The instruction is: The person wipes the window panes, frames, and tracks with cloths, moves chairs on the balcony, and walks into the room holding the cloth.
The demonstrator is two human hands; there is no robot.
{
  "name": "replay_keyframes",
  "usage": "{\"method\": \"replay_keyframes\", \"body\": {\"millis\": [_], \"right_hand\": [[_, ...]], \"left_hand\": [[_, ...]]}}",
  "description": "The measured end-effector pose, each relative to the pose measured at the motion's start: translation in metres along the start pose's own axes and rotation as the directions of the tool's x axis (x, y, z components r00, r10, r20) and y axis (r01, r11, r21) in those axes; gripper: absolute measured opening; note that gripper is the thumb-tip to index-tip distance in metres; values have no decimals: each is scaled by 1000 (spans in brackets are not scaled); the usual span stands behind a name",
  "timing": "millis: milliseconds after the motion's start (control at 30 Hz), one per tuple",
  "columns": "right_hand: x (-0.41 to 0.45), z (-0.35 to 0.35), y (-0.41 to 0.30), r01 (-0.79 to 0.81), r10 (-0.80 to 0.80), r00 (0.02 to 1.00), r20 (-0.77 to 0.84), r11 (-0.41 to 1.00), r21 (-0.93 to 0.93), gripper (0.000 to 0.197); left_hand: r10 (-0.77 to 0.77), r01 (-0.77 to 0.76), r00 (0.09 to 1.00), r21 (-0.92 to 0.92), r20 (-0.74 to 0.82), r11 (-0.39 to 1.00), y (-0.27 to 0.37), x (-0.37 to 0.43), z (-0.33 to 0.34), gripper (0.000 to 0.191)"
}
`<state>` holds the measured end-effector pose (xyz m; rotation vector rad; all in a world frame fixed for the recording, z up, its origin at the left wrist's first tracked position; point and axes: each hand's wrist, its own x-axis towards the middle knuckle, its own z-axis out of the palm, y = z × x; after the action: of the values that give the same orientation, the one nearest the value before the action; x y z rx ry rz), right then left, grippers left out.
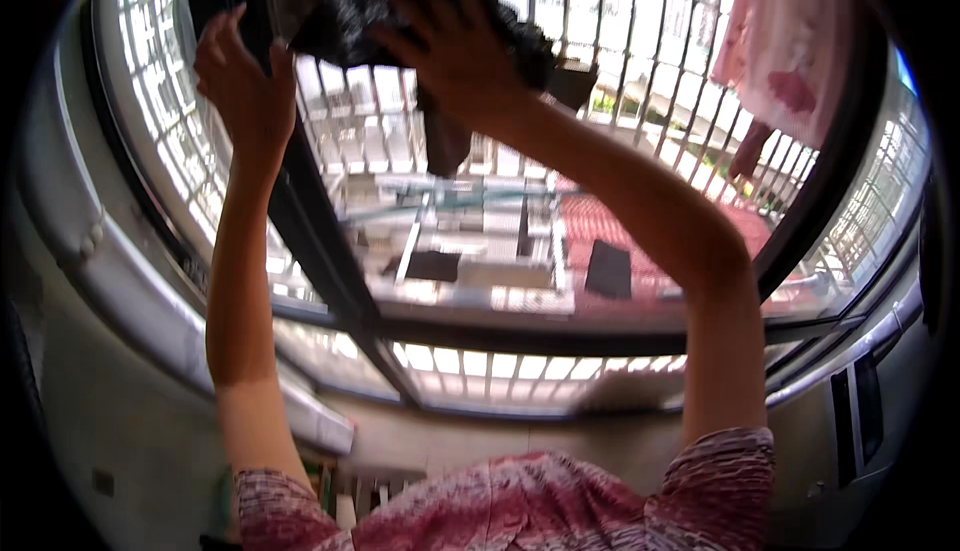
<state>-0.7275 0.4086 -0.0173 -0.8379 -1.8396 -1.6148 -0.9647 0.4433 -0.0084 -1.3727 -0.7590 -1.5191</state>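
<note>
Both arms are raised toward a window with a dark frame. My left hand (251,93) is lifted beside the upright dark window frame (319,221), thumb and fingers apart, holding nothing. My right hand (469,63) lies against a dark, crumpled item (360,14), apparently cloth, at the top of the view. Its fingers look spread over the item but are blurred, so a grip cannot be made out. Darker parts of the item (448,146) hang below the right wrist. Its upper end runs out of view.
Metal window bars (660,63) stand beyond the opening. A pink garment (780,48) hangs at the upper right. Outside lie a red ribbed surface (607,221) and blurred clutter. The lower window rail (540,341) crosses before me, and a pale ledge (150,296) curves along the left.
</note>
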Motion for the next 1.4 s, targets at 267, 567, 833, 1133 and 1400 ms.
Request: {"method": "replay_keyframes", "body": {"millis": [267,567,833,1133,1400], "right_hand": [[-97,10,-103,64,-118,955,273,978,201,60],[-184,39,-253,135,-401,813,422,835,534,53],[-307,25,-298,67,-416,759,500,815,575,50],[-385,-49,-214,-325,-327,625,709,717,617,60],[-411,-110,-180,-460,-130,538,833,782,420,59]], "left_hand": [[-181,185,982,-68,56,980,-17,-97,13,55],[-262,288,955,-228,135,930,-9,-165,-3,40],[-454,553,819,-272,351,787,-15,-219,-12,52],[-667,822,569,-361,480,441,32,-210,-15,44],[-669,739,673,-325,316,590,76,-210,-22,51]]}}
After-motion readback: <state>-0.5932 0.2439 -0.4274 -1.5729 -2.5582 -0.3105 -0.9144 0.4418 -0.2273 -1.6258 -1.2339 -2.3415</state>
